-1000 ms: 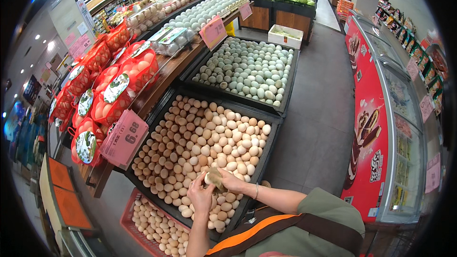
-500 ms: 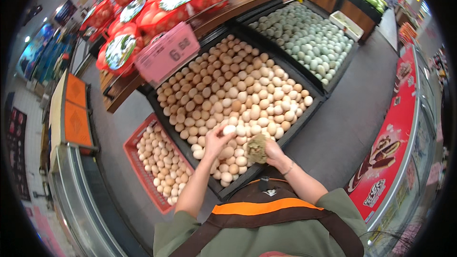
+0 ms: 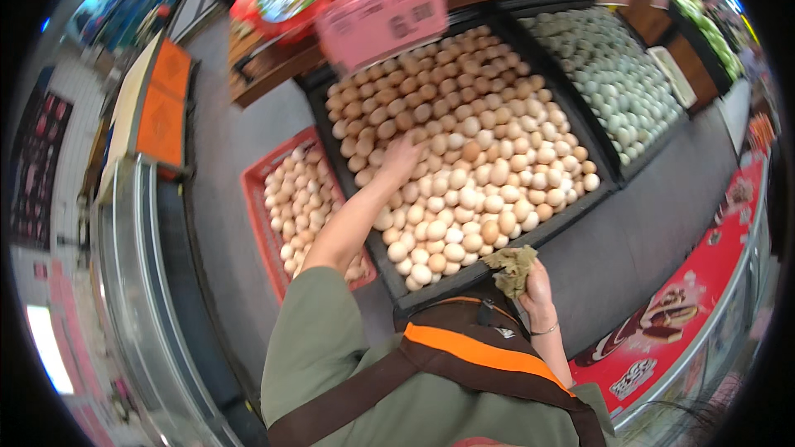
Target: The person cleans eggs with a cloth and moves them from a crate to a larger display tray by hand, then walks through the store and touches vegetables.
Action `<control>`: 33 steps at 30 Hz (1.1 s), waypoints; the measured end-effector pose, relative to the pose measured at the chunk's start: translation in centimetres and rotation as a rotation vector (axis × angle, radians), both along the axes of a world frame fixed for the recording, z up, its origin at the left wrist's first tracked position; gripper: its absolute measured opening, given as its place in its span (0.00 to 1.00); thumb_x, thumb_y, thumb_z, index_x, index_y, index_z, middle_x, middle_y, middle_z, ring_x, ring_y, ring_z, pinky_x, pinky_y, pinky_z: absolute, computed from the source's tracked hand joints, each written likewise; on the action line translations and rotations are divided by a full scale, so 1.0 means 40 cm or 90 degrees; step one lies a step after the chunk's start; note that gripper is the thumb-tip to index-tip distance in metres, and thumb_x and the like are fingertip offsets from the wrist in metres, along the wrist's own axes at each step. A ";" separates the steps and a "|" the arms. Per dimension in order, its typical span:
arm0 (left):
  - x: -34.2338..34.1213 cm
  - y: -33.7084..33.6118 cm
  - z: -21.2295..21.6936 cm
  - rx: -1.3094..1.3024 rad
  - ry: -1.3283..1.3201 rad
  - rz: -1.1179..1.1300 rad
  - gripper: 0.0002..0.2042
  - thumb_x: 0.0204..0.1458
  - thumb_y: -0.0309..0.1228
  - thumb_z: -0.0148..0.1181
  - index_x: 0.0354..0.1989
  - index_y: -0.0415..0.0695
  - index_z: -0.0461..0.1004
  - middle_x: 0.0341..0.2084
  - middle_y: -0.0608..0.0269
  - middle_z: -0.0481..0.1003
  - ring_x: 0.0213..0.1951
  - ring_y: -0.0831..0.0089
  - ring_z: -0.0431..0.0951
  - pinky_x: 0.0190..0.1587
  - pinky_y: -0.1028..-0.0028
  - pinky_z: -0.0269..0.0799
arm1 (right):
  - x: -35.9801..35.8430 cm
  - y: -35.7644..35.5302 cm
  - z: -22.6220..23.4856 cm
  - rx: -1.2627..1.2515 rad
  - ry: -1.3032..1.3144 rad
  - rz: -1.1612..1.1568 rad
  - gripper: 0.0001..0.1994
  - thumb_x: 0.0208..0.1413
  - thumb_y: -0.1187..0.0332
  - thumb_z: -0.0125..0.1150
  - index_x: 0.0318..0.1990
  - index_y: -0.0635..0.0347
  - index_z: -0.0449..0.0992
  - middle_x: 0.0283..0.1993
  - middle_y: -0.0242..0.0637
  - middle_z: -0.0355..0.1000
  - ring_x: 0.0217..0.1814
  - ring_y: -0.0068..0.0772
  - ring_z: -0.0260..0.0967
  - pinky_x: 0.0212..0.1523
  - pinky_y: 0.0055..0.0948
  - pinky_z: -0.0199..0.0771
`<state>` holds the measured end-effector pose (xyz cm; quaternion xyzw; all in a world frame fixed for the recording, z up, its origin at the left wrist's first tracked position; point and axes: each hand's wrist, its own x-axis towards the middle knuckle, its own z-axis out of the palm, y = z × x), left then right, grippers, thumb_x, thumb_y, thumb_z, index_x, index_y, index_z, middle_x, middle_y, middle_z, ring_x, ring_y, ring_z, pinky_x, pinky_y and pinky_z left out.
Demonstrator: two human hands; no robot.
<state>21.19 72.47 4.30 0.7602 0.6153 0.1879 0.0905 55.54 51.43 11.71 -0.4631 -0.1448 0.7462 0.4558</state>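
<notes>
Left hand (image 3: 403,157) reaches, fingers curled, onto brown eggs (image 3: 464,149); right hand (image 3: 534,285) clutches a cloth (image 3: 511,265).

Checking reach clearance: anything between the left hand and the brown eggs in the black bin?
Nothing visible. The left hand already rests on the brown eggs in the black bin. The right hand stays at the bin's near edge, holding a rag.

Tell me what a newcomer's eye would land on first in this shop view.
The big black bin of brown eggs fills the middle, with the left hand reaching into its left part. Near the bin's front edge, the right hand holds a crumpled greenish cloth. A red crate of eggs sits lower at the left, and a bin of pale green eggs lies to the right.
</notes>
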 end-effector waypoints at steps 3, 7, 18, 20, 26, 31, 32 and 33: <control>-0.030 -0.054 0.100 -0.011 -0.063 0.009 0.16 0.48 0.24 0.56 0.47 0.48 0.76 0.50 0.50 0.71 0.47 0.54 0.74 0.46 0.61 0.72 | -0.008 -0.002 0.025 -0.035 0.055 0.009 0.15 0.68 0.64 0.43 0.47 0.66 0.72 0.43 0.41 0.75 0.42 0.34 0.75 0.44 0.34 0.79; -0.250 -0.206 0.160 0.049 -0.181 0.101 0.06 0.47 0.29 0.61 0.33 0.45 0.80 0.37 0.55 0.76 0.41 0.55 0.75 0.41 0.59 0.71 | -0.009 0.015 0.017 -0.088 0.161 0.044 0.21 0.70 0.56 0.38 0.59 0.61 0.66 0.55 0.40 0.70 0.54 0.36 0.70 0.54 0.38 0.74; -0.312 -0.709 0.111 -0.616 0.243 0.423 0.24 0.48 0.52 0.62 0.40 0.41 0.77 0.41 0.53 0.78 0.47 0.59 0.78 0.47 0.62 0.75 | -0.091 0.074 0.054 -0.105 0.264 0.188 0.25 0.69 0.53 0.35 0.63 0.62 0.61 0.59 0.42 0.67 0.58 0.39 0.68 0.57 0.40 0.72; -0.282 -0.722 0.046 -0.586 0.270 0.469 0.22 0.48 0.48 0.63 0.42 0.41 0.77 0.43 0.55 0.78 0.48 0.61 0.78 0.48 0.65 0.75 | -0.102 0.072 0.057 -0.103 0.263 0.206 0.25 0.69 0.53 0.36 0.62 0.62 0.61 0.58 0.41 0.68 0.58 0.39 0.68 0.57 0.39 0.71; -0.324 -0.721 -0.078 -0.606 0.251 0.509 0.17 0.46 0.41 0.63 0.40 0.44 0.78 0.42 0.58 0.79 0.46 0.66 0.79 0.45 0.69 0.76 | -0.109 0.063 0.052 -0.106 0.239 0.216 0.24 0.69 0.52 0.38 0.62 0.60 0.62 0.59 0.41 0.67 0.58 0.39 0.68 0.58 0.39 0.70; -0.428 -0.717 0.079 -0.690 -0.613 0.478 0.22 0.49 0.32 0.67 0.53 0.44 0.72 0.39 0.59 0.79 0.43 0.70 0.80 0.42 0.74 0.78 | -0.093 0.066 0.071 -0.138 0.255 0.203 0.24 0.68 0.52 0.38 0.61 0.60 0.64 0.57 0.42 0.69 0.55 0.39 0.70 0.56 0.41 0.72; -0.430 -0.716 0.074 -0.671 -0.745 0.417 0.24 0.51 0.32 0.66 0.56 0.44 0.68 0.41 0.58 0.78 0.44 0.68 0.79 0.45 0.73 0.77 | -0.093 0.066 0.074 -0.150 0.251 0.192 0.24 0.68 0.52 0.38 0.60 0.60 0.64 0.56 0.42 0.70 0.54 0.39 0.71 0.54 0.42 0.73; -0.410 -0.695 0.112 -0.649 -0.871 0.344 0.27 0.52 0.31 0.65 0.60 0.44 0.64 0.44 0.57 0.77 0.46 0.67 0.79 0.47 0.72 0.77 | -0.092 0.067 0.074 -0.153 0.259 0.185 0.24 0.68 0.52 0.39 0.60 0.60 0.65 0.55 0.42 0.70 0.53 0.39 0.71 0.54 0.42 0.73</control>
